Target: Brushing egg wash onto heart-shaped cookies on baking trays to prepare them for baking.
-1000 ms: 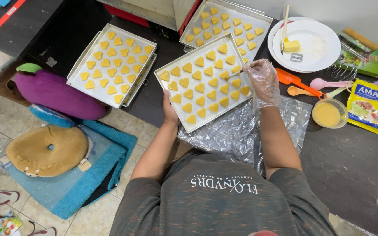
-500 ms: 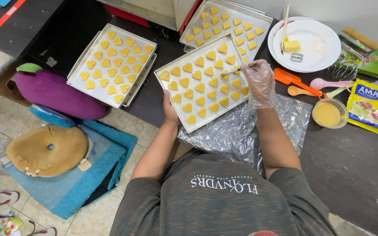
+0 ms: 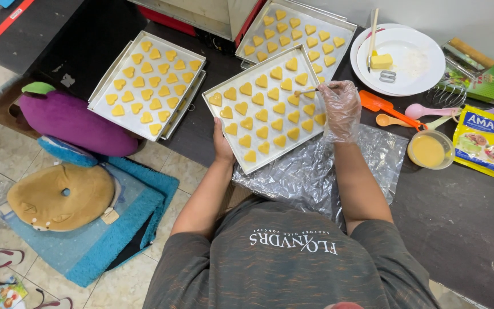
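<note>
The left hand (image 3: pixel 222 146) hides its fingertips beneath the metal tray of yellow heart-shaped cookies (image 3: pixel 232 139). The thin brush's (image 3: pixel 309 91) tip is too small to make out. The green box (image 3: pixel 490 81) is cut off by the right edge.

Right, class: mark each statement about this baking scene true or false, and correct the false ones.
1. The right hand wears a clear plastic glove and holds a brush over the heart-shaped cookies. True.
2. The left hand rests on the purple cushion. False: it grips the near edge of the middle tray.
3. Three trays of cookies are on the dark table. True.
4. The small bowl of yellow liquid stands on the white plate. False: it stands on the table, beside a yellow packet.
5. The white plate holds a block of butter. True.
</note>
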